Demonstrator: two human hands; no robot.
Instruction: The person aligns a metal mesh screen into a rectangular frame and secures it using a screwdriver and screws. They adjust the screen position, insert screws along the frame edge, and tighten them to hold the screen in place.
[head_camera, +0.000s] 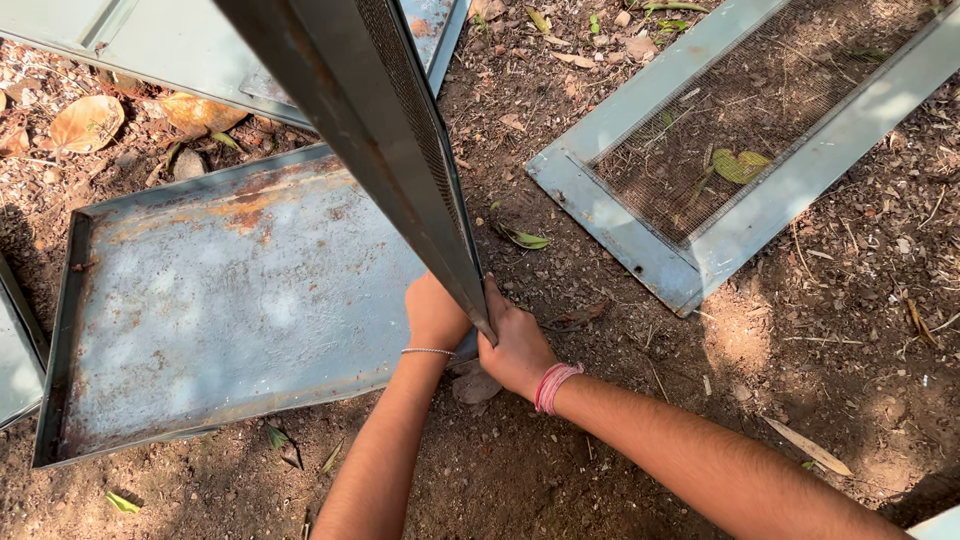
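gripping mesh frame (400, 150) | lower corner between left hand (435, 315), right hand (515, 345)

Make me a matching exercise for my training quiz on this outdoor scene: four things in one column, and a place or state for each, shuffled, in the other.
Things:
1. rusty metal tray
2. mesh frame
3. upright mesh panel
4. pink band

Places or states:
A. gripped at its lower end by both hands
B. around the right hand's wrist
C. flat on the soil, upper right, leaf on it
D. flat on the ground beside the left hand

Pairs: 1-D, 2-C, 3-A, 4-B
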